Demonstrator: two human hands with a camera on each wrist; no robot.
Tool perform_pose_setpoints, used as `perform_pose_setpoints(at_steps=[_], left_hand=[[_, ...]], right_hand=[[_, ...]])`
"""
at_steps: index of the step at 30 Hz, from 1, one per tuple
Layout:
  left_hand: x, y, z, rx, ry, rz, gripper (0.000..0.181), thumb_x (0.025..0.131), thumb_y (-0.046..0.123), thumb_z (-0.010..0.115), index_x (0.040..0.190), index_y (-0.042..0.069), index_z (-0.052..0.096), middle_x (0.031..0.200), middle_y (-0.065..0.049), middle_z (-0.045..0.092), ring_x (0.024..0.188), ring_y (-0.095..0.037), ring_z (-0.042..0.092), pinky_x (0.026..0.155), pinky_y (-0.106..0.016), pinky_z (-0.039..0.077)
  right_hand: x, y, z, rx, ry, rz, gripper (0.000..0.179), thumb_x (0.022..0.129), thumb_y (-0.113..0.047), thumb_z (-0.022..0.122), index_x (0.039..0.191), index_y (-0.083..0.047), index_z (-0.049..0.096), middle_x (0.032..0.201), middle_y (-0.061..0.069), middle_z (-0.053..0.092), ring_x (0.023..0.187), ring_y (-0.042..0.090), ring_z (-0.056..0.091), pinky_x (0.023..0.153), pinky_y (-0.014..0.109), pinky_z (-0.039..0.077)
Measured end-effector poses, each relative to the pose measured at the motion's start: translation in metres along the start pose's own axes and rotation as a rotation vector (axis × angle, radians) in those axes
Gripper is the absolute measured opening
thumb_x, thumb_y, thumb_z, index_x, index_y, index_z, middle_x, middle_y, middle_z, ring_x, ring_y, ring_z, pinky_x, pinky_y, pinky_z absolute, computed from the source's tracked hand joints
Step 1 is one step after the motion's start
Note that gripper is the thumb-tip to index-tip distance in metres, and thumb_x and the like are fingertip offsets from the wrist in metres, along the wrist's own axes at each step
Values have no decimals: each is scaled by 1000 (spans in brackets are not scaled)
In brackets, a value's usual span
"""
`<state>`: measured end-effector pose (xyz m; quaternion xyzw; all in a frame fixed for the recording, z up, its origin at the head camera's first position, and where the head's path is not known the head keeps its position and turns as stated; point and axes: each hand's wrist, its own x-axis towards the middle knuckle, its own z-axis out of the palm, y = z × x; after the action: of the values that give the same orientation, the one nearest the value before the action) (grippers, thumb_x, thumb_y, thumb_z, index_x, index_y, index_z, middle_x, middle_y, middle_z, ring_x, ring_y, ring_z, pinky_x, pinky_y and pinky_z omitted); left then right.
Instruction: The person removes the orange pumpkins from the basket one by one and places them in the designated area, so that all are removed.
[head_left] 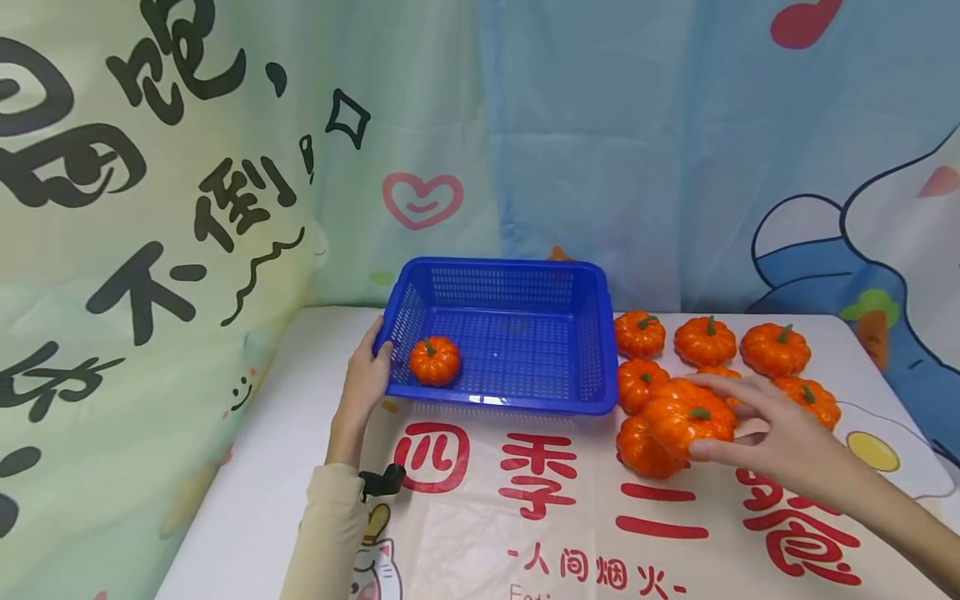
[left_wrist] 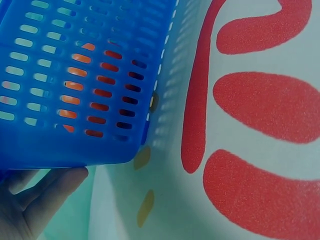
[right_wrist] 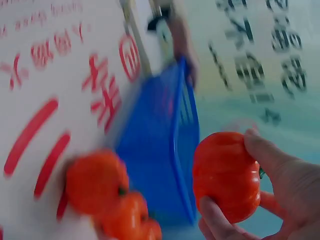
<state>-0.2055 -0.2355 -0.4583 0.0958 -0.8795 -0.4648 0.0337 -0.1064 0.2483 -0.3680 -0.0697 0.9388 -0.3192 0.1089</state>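
A blue plastic basket (head_left: 495, 400) stands on the table with one small orange pumpkin (head_left: 435, 362) inside, near its left wall. My left hand (head_left: 366, 371) grips the basket's left side; in the left wrist view, the fingers (left_wrist: 55, 192) lie against the rim. To the right of the basket my right hand (head_left: 780, 425) holds another pumpkin (head_left: 690, 414) between thumb and fingers, raised above the others. In the right wrist view this held pumpkin (right_wrist: 226, 176) appears lifted off the table, with the basket (right_wrist: 155, 135) beyond it.
Several more pumpkins (head_left: 705, 340) sit in loose rows right of the basket, some partly hidden by the right hand. Red characters (head_left: 540, 475) mark the table mat in front. A printed curtain (head_left: 585, 167) hangs behind the table.
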Motion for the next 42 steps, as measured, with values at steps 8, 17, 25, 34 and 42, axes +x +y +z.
perform_pose_setpoints(at_steps=[8, 17, 25, 34, 42], left_hand=[[-6, -3, 0, 8, 6, -1, 54, 104, 28, 36, 156, 21, 22, 160, -11, 28, 147, -33, 30, 121, -52, 23], [-6, 0, 0, -4, 0, -6, 54, 104, 29, 36, 156, 22, 22, 160, -10, 28, 147, -32, 29, 121, -52, 23], [-3, -1, 0, -9, 0, -9, 54, 104, 28, 36, 156, 22, 22, 160, -11, 28, 147, -32, 29, 121, -51, 22], [-2, -1, 1, 1, 0, -10, 54, 104, 30, 36, 156, 24, 22, 160, -9, 28, 147, -32, 29, 121, -52, 23], [0, 0, 0, 9, 9, 1, 54, 104, 29, 36, 156, 22, 23, 160, -10, 29, 147, -32, 30, 121, -51, 23]], right_hand=[[-26, 62, 3, -61, 140, 181, 90, 84, -43, 72, 149, 2, 28, 127, 42, 26, 100, 57, 41, 61, 48, 60], [-31, 102, 29, -40, 121, 272, 91, 85, -50, 68, 147, 4, 29, 127, 42, 29, 100, 57, 41, 63, 49, 60], [-18, 114, 47, -61, 75, 225, 92, 84, -52, 68, 148, 2, 29, 132, 41, 32, 107, 54, 36, 72, 58, 57], [-9, 121, 61, -40, 52, 193, 91, 84, -51, 68, 146, 4, 31, 127, 38, 35, 107, 51, 36, 82, 61, 53], [-3, 125, 60, -20, 10, 197, 90, 87, -49, 66, 147, 6, 27, 128, 38, 35, 109, 52, 35, 81, 60, 55]])
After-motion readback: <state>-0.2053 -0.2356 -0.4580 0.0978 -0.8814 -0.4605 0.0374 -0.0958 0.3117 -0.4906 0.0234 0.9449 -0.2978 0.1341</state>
